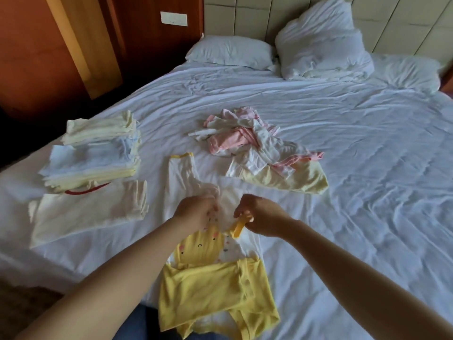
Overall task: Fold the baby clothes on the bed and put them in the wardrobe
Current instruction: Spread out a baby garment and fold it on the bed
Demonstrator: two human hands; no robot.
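A yellow and white baby garment [208, 273] with a cartoon face print lies on the near edge of the bed. My left hand [196, 212] pinches its white upper part, and my right hand [262, 214] grips its yellow-trimmed edge. One white sleeve with a yellow cuff [180, 168] stretches away from my hands. A stack of folded pale yellow and blue clothes [98, 153] sits on the left, with a folded white piece [90, 212] in front of it. A loose heap of pink, white and yellow clothes [264, 153] lies in the middle of the bed.
The bed's white sheet [367, 180] is wrinkled and spreads wide to the right. Pillows [230, 52] and a bunched white duvet [321, 42] lie at the padded headboard. Reddish wooden panelling [36, 57] stands on the left, beyond the bed's edge.
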